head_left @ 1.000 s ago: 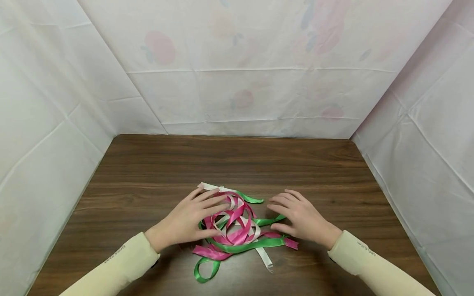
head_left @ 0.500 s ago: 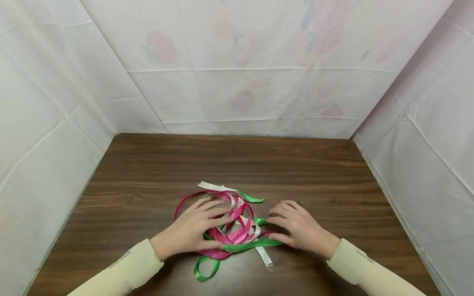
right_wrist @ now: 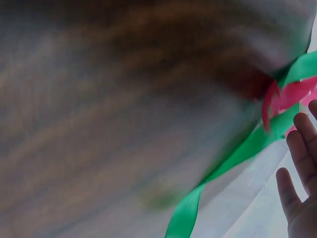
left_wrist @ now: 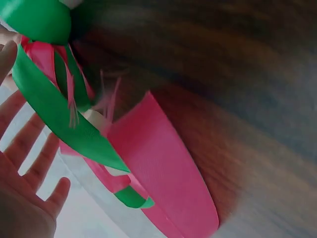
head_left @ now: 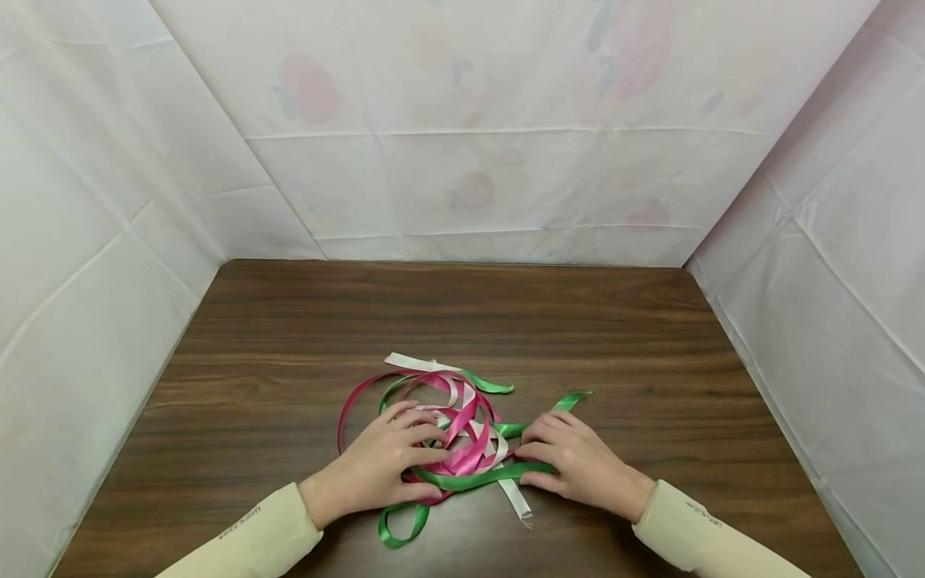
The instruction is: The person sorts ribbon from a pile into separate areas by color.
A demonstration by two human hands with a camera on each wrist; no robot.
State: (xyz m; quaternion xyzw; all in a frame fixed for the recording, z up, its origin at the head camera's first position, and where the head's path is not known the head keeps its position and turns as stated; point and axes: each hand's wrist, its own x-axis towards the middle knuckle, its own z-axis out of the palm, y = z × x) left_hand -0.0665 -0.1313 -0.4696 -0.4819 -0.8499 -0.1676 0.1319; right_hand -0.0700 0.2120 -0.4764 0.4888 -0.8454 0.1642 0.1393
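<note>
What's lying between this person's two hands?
Pink ribbon, green ribbon and white ribbon, jumbled together in loops, lie between the left hand and the right hand. The head view shows this.

Soft light fills the head view, while wrist views (both dimmer) blur the tabletop (right_wrist: 99, 124).
</note>
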